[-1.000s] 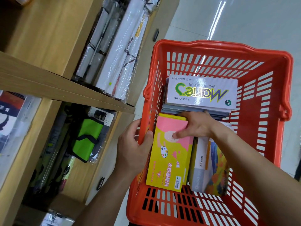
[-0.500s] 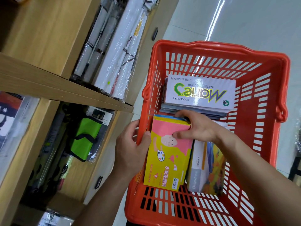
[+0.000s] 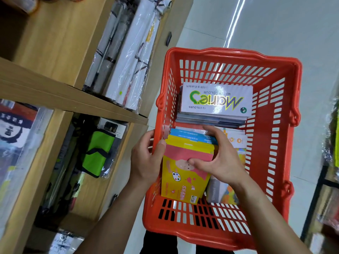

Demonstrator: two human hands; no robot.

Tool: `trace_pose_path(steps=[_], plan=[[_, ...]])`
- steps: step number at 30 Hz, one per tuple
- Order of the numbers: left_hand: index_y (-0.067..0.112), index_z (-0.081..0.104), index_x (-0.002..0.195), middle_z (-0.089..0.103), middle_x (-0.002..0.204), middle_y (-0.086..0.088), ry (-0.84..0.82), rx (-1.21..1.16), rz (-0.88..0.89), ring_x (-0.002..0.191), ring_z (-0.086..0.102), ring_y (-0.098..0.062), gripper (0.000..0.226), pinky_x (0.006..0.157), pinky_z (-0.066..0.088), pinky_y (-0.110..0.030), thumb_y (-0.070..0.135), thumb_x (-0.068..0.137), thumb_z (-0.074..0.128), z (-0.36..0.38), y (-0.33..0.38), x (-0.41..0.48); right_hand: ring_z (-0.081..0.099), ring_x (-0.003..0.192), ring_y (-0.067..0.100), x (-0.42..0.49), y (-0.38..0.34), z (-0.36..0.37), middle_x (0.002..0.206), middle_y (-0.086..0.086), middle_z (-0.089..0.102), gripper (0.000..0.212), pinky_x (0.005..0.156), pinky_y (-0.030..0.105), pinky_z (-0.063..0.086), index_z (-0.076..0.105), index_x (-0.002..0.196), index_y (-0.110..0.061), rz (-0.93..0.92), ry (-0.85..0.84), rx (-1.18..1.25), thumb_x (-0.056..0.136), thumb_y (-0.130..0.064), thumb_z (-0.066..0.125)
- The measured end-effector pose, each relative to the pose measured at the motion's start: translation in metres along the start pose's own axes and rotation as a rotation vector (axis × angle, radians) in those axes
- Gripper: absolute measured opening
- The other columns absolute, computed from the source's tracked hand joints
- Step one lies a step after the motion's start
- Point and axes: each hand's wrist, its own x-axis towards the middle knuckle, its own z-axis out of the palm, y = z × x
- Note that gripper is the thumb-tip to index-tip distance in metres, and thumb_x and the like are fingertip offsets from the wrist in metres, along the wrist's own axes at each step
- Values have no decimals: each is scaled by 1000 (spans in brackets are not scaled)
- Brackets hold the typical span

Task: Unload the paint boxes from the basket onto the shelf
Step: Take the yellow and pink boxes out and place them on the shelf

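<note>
A red plastic basket (image 3: 286,125) holds paint boxes. A yellow and pink paint box (image 3: 183,182) stands tilted at the basket's left side, with a blue box (image 3: 190,135) behind it. My right hand (image 3: 218,158) grips the top of these boxes, thumb on the pink front. My left hand (image 3: 146,158) holds the basket's left rim, its thumb touching the yellow box's edge. A stack of white watercolour boxes (image 3: 216,101) lies at the far end. More boxes (image 3: 222,193) stand under my right wrist, partly hidden.
Wooden shelves (image 3: 73,99) rise at the left, carrying wrapped white canvases (image 3: 128,61) above and a green pouch (image 3: 97,153) below. White tiled floor (image 3: 275,24) lies beyond the basket. A dark rack (image 3: 315,198) stands at the right edge.
My right hand has lifted the yellow and pink box upward, and the blue box behind it has come into view. My left hand has stayed on the basket's rim.
</note>
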Motion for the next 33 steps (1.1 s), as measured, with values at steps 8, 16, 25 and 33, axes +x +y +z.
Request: trace_pose_path(steps=[8,16,25,33], plan=[[46,65,108,74,99,24,11,62,-8,86,72,2,25,61,49,-6,53,92,48,0,-8,1,55,106,-7,14,-7,-2,112,-15,51,85,91,2,34,68,135,-32,-68,-107,-53,56,-60,86],[25,64,119,72,100,30,-7,104,10,95,70,0,50,76,49,-11,59,89,44,-4,15,-6,62,114,6,-3,-40,-46,124,2,63,76,106,25,46,71,133,-26,-38,-24,83,63,-36,98],[52,31,151,61,146,5,-416,-22,-8,129,63,-18,96,101,55,-54,59,71,83,4,88,-53,75,109,16,-34,-108,-136,123,0,77,72,93,39,61,74,122,-27,-80,-14,333,53,-40,93],[42,32,157,63,145,-3,-308,-260,-2,126,66,-34,95,96,55,-63,49,80,87,16,145,-77,73,116,26,-72,-149,-155,144,11,60,102,89,47,64,42,153,-28,-103,233,607,63,-45,85]])
